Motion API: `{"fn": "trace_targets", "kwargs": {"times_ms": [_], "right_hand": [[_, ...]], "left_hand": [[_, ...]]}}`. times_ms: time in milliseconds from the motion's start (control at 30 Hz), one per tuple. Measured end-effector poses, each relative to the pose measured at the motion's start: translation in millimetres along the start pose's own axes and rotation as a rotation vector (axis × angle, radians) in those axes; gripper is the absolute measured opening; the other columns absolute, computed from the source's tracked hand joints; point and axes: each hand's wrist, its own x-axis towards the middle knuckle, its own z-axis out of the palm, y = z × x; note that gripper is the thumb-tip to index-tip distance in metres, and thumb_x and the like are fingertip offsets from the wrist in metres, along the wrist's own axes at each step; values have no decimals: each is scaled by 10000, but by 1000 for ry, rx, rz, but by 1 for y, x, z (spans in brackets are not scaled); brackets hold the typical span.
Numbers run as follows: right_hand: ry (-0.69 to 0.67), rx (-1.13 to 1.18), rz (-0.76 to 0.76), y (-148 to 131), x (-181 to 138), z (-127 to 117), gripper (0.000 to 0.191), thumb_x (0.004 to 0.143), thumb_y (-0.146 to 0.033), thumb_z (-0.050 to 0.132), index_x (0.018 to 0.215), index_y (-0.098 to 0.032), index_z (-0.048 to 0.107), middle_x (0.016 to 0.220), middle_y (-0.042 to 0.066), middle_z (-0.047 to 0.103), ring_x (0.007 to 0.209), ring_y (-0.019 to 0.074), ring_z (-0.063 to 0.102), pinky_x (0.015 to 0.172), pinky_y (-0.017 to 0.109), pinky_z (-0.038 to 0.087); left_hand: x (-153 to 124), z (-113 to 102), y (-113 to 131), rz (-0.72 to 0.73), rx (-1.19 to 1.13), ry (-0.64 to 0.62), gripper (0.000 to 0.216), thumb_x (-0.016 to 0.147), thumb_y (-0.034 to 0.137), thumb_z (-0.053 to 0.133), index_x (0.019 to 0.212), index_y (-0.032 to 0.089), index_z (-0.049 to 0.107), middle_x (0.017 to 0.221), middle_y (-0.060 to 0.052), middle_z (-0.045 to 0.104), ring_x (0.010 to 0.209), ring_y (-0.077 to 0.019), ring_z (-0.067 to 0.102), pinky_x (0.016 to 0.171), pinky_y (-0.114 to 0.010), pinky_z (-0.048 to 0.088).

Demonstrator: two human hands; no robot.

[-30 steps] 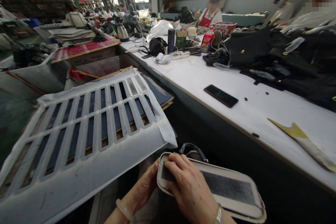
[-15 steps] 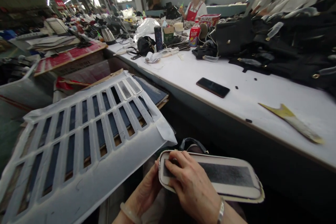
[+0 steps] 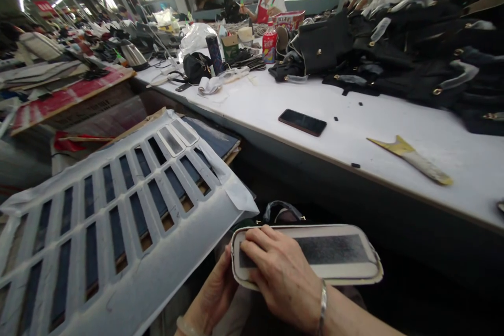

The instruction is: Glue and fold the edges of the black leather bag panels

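Note:
I hold a flat oblong piece (image 3: 338,257), cream-edged with a dark rough panel in the middle, low in front of me. My right hand (image 3: 281,278) lies on top of its left end with the fingers curled down and pressing on it. My left hand (image 3: 212,294) grips the same end from underneath and the side. A white sheet with rows of oblong cut-outs (image 3: 106,220) lies to my left over dark blue material.
A long white table (image 3: 394,121) runs on my right with a black phone (image 3: 302,122), a yellow-backed paper scrap (image 3: 411,157), a heap of black bags (image 3: 394,47), bottles and boxes. People work at the far end. A red-topped board (image 3: 63,97) stands at left.
The view has swung so everything shifts left and down. The oblong piece has levelled out more in my hands; both hands keep their grip at its left end.

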Motion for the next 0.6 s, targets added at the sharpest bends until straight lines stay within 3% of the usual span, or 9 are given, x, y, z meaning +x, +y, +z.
{"fn": "trace_targets", "kwargs": {"times_ms": [100,233,367,467,600], "right_hand": [[13,20,-23,5,-2,-3,246,803,-114,571,1027,-215,573,1162,15,598,1052,193,518,926,323,408],[-3,-22,-91,6,-3,-4,305,847,-143,577,1125,-265,555,1295,16,548,1084,197,515,898,336,392],[-52,-119,-190,5,-3,-2,158,919,-222,544,1055,-280,601,1153,10,612,985,201,510,792,361,358],[-80,-159,-201,3,-2,0,168,892,-239,577,1056,-253,606,1113,15,625,947,200,503,733,369,331],[-85,-204,-194,0,-1,1,161,869,-254,594,1028,-229,601,1108,13,621,941,199,501,695,373,310]], "left_hand": [[0,-1,0,-3,-2,19,435,665,456,863,977,167,771,955,-56,753,1196,-262,579,1109,-355,364],[-2,2,1,17,-8,-31,443,710,457,834,1039,169,761,1205,-81,708,1323,-269,488,1146,-353,333],[-4,1,1,-8,-9,-53,439,741,448,814,1074,168,756,1186,-71,716,1286,-257,528,1162,-360,319],[-2,-3,1,-8,-19,-91,346,790,414,780,1038,173,769,1200,-71,715,1267,-249,547,1156,-358,334],[-2,-5,0,17,-38,-144,320,863,368,714,1126,188,741,1293,-63,670,1351,-236,474,1174,-338,310]]}}
